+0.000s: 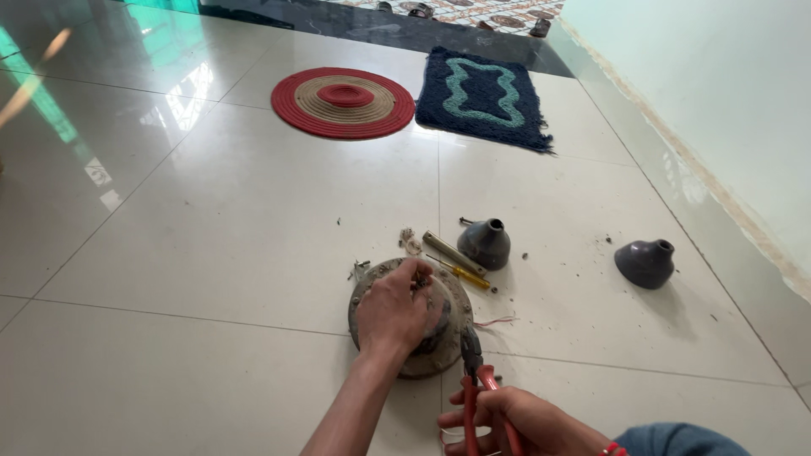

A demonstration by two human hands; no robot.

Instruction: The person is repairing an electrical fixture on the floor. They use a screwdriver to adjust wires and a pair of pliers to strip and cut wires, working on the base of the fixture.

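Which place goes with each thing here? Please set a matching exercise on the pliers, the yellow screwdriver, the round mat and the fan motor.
Things:
1. pliers
2. screwdriver
3. round mat
4. fan motor

Places:
A. far off on the floor, beside the dark blue rug
B. under the left hand
C. gripped in the right hand
D. lying on the tiles next to a grey cone-shaped cover

Pairs: 1-C, 2-D, 3-A, 4-B
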